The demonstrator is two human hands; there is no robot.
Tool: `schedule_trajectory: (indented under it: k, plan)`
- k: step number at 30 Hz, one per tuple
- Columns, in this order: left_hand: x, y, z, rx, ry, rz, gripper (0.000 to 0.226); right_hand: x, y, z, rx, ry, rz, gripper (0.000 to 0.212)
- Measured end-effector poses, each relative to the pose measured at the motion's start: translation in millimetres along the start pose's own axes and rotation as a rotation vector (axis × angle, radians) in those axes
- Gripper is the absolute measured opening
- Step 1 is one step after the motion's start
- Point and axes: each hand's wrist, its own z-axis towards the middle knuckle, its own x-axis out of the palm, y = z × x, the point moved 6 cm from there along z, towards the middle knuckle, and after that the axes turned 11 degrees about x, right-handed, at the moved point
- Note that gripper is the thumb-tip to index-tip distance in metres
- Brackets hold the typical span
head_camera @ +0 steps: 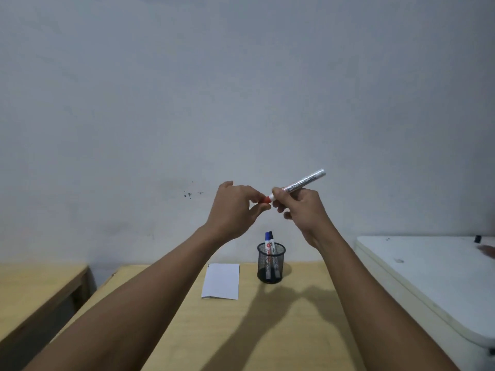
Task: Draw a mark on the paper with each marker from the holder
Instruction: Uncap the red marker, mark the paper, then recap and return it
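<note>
Above the wooden table (294, 330), the right hand (302, 210) grips a white marker (300, 184) by its barrel while the left hand (233, 207) pinches its red cap (265, 200). Below, the mesh holder (271, 263) with two markers (270, 241) stands just right of the paper (221, 281).

head-worn view, facing forward, slightly down
</note>
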Motion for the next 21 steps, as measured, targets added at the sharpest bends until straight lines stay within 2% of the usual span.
schedule_trajectory:
  k: [2,4,7,8,9,10,12,13,14,19,21]
  plan:
    - [-1.3,-5.2,-1.6,-0.002,-0.051,0.030,0.019,1.4,-0.8,-2.9,0.052,-0.007,0.038,0.026]
    - [-2.0,-5.7,-0.3,-0.075,-0.078,-0.095,0.020,2.5,-9.5,-2.9,0.135,-0.075,0.137,0.030]
    - [0.4,0.9,9.0,-0.222,-0.092,-0.357,0.017,-3.2,-31.8,-1.5,0.228,-0.332,0.202,0.096]
    - [2.7,4.0,12.6,-0.243,-0.086,-0.386,0.016,-6.6,-36.0,-1.9,0.192,-0.398,0.153,0.105]
    - [6.2,7.3,15.6,-0.261,-0.070,-0.403,0.017,-9.4,-36.5,-3.3,0.123,-0.446,0.063,0.100]
    - [10.8,11.2,17.8,-0.278,-0.053,-0.413,0.018,-11.4,-36.2,-2.7,0.038,-0.467,-0.052,0.084]
    - [23.5,20.9,20.7,-0.310,-0.015,-0.404,0.021,-6.2,-38.3,3.5,-0.092,-0.385,-0.263,0.038]
    - [31.1,26.4,21.7,-0.325,0.006,-0.392,0.021,-1.3,-41.2,7.0,-0.122,-0.326,-0.317,0.021]
    - [39.4,32.0,22.4,-0.341,0.026,-0.382,0.021,2.5,-45.2,11.0,-0.138,-0.275,-0.341,0.013]
    - [78.1,55.4,24.0,-0.402,0.063,-0.416,0.027,6.6,-72.8,44.5,-0.105,-0.203,-0.349,0.007]
    - [95.5,67.0,23.0,-0.435,0.058,-0.436,0.031,1.3,-84.8,61.0,-0.065,-0.230,-0.359,0.015]
